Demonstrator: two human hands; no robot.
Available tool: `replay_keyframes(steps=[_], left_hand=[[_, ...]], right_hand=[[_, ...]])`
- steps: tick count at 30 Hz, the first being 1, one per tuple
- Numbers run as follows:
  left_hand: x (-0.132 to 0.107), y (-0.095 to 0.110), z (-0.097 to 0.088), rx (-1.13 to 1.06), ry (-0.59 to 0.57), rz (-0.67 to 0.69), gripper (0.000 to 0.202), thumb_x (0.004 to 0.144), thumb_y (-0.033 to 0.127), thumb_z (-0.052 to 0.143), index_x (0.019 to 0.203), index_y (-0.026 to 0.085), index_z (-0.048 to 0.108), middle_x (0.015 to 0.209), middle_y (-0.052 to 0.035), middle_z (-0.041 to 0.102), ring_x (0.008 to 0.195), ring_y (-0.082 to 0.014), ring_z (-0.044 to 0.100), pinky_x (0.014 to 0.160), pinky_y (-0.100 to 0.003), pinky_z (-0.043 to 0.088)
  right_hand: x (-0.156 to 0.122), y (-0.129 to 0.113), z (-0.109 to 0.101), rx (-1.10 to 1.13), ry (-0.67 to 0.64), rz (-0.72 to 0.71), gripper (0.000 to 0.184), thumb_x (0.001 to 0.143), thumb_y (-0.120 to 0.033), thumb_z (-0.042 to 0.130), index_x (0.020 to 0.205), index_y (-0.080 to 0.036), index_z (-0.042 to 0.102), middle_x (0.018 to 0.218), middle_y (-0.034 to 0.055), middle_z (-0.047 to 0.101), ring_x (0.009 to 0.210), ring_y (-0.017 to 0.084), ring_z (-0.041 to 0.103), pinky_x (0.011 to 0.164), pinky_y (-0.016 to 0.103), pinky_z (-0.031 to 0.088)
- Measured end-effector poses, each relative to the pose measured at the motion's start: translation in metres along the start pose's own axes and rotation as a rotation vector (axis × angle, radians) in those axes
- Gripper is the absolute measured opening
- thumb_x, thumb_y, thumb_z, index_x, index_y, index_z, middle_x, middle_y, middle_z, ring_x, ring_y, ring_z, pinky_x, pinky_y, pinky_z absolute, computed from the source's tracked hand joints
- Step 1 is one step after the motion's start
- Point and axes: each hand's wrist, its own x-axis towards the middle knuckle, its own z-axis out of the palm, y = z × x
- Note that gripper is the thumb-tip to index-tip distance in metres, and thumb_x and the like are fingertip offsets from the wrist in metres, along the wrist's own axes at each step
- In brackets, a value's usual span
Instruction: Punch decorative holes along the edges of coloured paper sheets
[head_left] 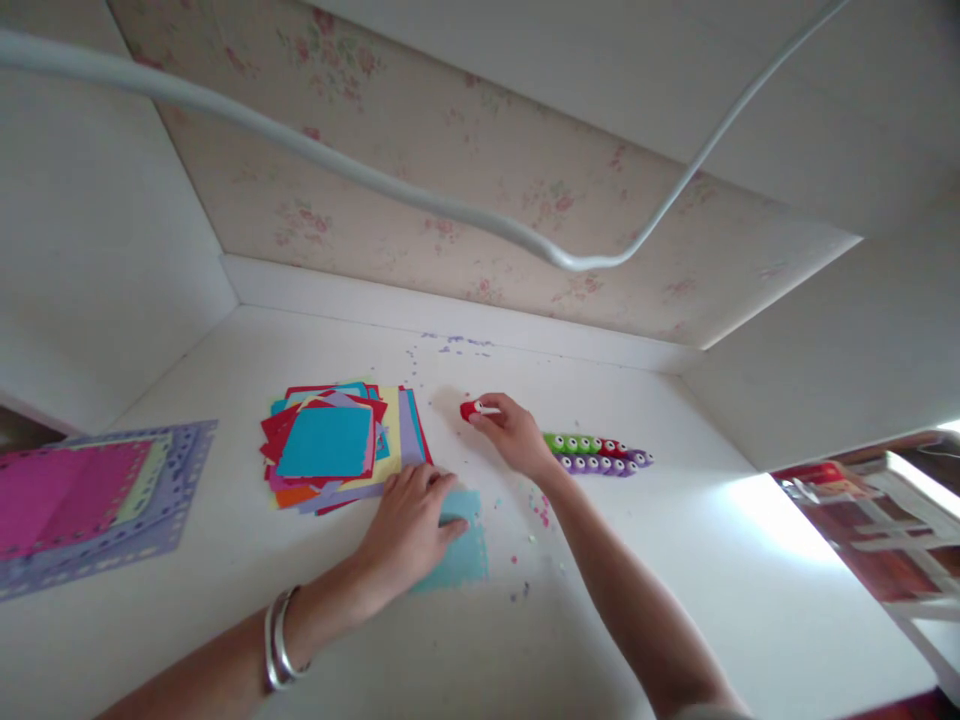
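Floral wallpaper [559, 205] backs a white desk [652, 590], where the left hand [405, 527] lies flat, fingers loosely spread, on a pale blue sheet [463, 558] with a notched right edge. Beyond that sheet, the right hand [514, 436] pinches a small red punch [468, 411], glossy, with an eye-like white disc and a white projecting part.

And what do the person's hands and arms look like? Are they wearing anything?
The left hand and right hand are bare, with no gloves. Two shiny, silvery, rounded bangles circle the left arm, near the wrist; the right arm shows none. A little pale cloth, perhaps a sleeve, peeks in at the right arm's lower end.
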Motion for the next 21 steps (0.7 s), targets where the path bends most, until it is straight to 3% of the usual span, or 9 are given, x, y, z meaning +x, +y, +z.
replay_keyframes(steps=[4,7,10,14,21], left_hand=[[0.004,-0.007,-0.006,-0.111,-0.025,0.042,0.015,0.084,0.033,0.062,0.094,0.025,0.071,0.096,-0.0044,0.063,0.095,-0.0225,0.057,0.089,-0.039,0.041],[0.007,-0.007,-0.01,-0.196,-0.072,0.082,0.018,0.089,0.031,0.055,0.092,0.025,0.071,0.095,-0.0023,0.068,0.093,-0.0194,0.06,0.087,-0.034,0.04],[0.01,-0.004,-0.017,-0.285,-0.153,0.057,0.024,0.091,0.034,0.051,0.089,0.022,0.072,0.087,-0.0002,0.072,0.083,-0.0166,0.064,0.079,-0.028,0.041],[0.01,0.001,-0.026,-0.352,-0.209,0.024,0.033,0.09,0.037,0.048,0.075,0.02,0.071,0.068,0.0017,0.068,0.067,-0.0134,0.06,0.061,-0.023,0.037],[0.012,-0.001,-0.027,-0.392,-0.235,-0.02,0.035,0.089,0.036,0.048,0.066,0.017,0.067,0.059,0.0034,0.059,0.058,-0.0105,0.052,0.054,-0.022,0.03]], right_hand=[[-0.079,-0.003,0.002,0.326,0.001,0.093,0.03,0.083,-0.039,0.065,0.109,-0.024,0.06,0.102,0.0057,0.071,0.087,0.02,0.07,0.075,0.033,0.056],[-0.112,-0.004,0.003,0.385,0.017,0.147,0.031,0.084,-0.035,0.065,0.113,-0.024,0.061,0.1,0.0057,0.073,0.089,0.02,0.07,0.078,0.034,0.056],[-0.12,-0.003,0.005,0.382,0.054,0.154,0.033,0.084,-0.033,0.065,0.115,-0.024,0.061,0.098,0.0059,0.074,0.089,0.02,0.07,0.08,0.037,0.056],[-0.117,0.001,0.01,0.334,0.071,0.099,0.032,0.082,-0.031,0.066,0.114,-0.025,0.063,0.11,0.0068,0.071,0.096,0.021,0.068,0.085,0.039,0.055],[-0.118,0.005,0.013,0.288,0.074,0.088,0.031,0.081,-0.03,0.067,0.112,-0.026,0.065,0.111,0.006,0.07,0.094,0.02,0.068,0.086,0.039,0.056]])
